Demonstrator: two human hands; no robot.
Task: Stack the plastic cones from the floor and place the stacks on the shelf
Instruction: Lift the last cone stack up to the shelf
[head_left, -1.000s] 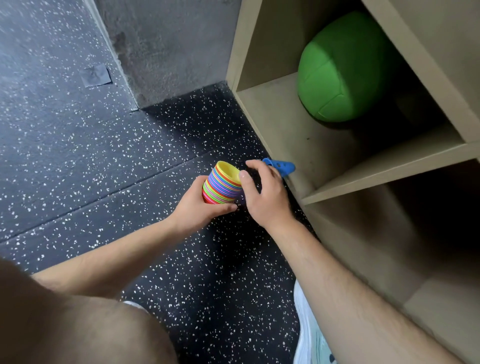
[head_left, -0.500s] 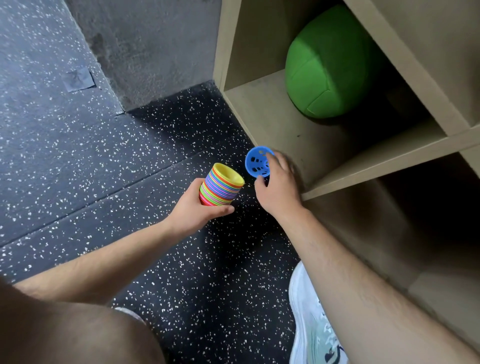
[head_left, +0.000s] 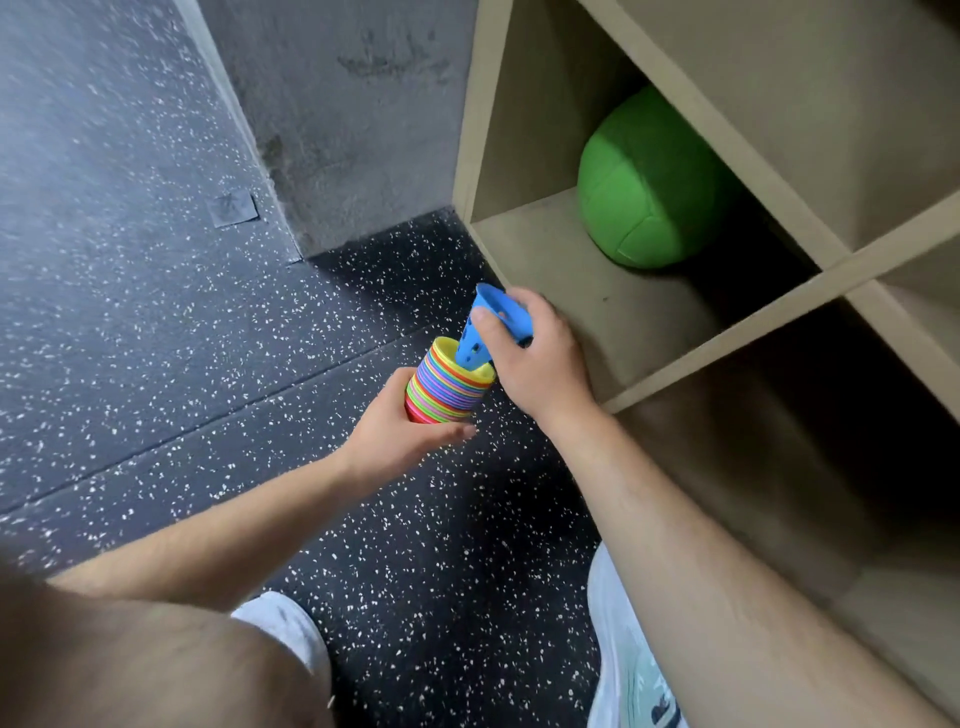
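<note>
One blue cone: perforated, tilted, its narrow end dipped into the yellow top of the stack.
Stack: many coloured cones nested, held above the floor, just beside the shelf.
Right hand: thumb and fingers pinch the blue cone.
Left hand: fingers wrapped round the stack's base.
Shelf: green ball at the back of one cubby.
Floor: dark, white-speckled.

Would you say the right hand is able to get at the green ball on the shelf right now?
Reach, probably yes: the shelf compartment is open-fronted, with nothing before the green ball. But the right hand grips the blue cone, so it isn't free.
</note>
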